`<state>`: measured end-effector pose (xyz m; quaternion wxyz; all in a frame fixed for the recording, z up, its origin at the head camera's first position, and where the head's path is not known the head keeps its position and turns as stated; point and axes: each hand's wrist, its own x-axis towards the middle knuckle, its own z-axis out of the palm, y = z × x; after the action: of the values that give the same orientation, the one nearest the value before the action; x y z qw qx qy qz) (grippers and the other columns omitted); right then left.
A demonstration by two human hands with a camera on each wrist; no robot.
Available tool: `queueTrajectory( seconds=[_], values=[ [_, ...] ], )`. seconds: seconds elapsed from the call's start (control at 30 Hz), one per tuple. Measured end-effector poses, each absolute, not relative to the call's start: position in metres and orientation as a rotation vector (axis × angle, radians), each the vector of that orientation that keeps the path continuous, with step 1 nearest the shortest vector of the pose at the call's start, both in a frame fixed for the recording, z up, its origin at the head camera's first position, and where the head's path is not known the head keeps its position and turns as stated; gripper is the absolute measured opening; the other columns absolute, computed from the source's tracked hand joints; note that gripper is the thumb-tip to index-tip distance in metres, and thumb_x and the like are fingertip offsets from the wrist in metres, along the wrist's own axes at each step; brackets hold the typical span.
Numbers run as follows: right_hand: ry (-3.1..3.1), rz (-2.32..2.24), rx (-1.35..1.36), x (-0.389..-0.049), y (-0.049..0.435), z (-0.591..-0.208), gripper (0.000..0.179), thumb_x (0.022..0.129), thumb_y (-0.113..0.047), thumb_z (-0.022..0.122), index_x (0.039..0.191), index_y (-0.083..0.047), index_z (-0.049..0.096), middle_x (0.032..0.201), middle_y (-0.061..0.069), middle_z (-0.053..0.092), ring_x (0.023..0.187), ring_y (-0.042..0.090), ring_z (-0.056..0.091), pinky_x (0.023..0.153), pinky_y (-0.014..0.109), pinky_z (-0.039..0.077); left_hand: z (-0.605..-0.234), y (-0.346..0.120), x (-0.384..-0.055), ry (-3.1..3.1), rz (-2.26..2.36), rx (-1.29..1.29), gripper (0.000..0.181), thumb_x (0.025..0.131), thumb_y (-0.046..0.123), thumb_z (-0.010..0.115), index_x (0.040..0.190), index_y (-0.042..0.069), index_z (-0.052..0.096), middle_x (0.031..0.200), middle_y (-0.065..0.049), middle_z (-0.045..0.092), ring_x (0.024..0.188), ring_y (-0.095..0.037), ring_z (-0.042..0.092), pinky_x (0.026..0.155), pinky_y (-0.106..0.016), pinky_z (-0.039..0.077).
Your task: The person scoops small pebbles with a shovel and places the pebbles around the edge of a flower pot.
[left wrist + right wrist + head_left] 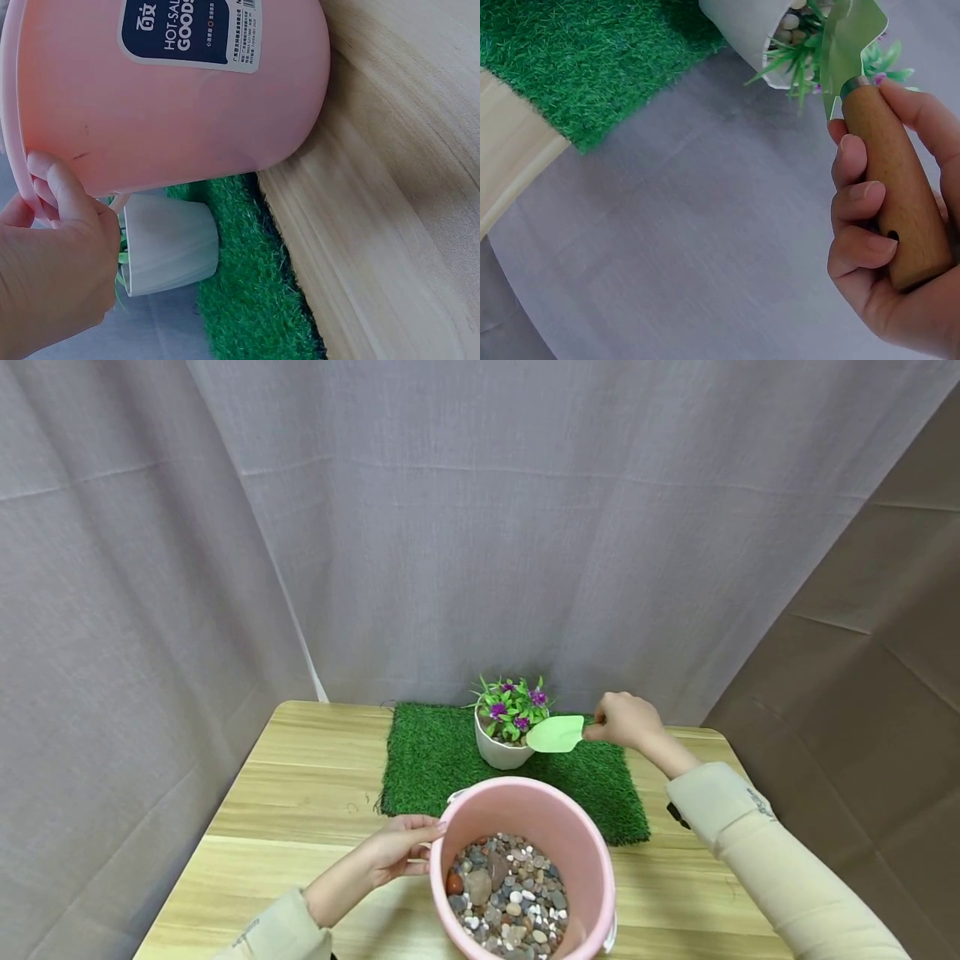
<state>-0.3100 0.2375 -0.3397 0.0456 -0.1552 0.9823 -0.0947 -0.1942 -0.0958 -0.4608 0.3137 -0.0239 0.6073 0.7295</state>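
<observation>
My right hand (628, 722) grips the wooden handle (896, 187) of a trowel with a light green blade (557, 734). The blade's tip is over the right rim of a white flowerpot (501, 753), which holds a plant (513, 706) with purple flowers. Pebbles (789, 30) show inside the pot in the right wrist view. With thumb and fingers my left hand (401, 850) pinches the left rim of a pink bucket (592, 860). Mixed pebbles (510, 902) cover the bucket's bottom. In the left wrist view the fingers (60, 184) curl over that rim.
Under the pot lies a green artificial turf mat (431, 752) on a wooden table (300, 785). Grey curtain cloth (480, 543) hangs right behind the table's back edge. The bucket stands at the front, partly over the mat's near edge in the head view.
</observation>
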Motion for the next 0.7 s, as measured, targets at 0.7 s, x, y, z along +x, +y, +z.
queueTrajectory(
  seconds=[0.7],
  values=[
    [2.896,-0.304,-1.091,-0.244,0.225,-0.325,0.033,0.076,-0.017,0.074,0.054,-0.020,0.050,0.051,-0.015,0.030,0.047,-0.003,0.023,0.043,0.010,0.020,-0.459,-0.096,-0.193,1.607,1.905,-0.070,0.028,0.091,0.019,0.060,0.109,-0.003,0.057,0.078,0.003,0.064,0.065,-0.003,0.060,0.066,-0.018,0.061]
  ],
)
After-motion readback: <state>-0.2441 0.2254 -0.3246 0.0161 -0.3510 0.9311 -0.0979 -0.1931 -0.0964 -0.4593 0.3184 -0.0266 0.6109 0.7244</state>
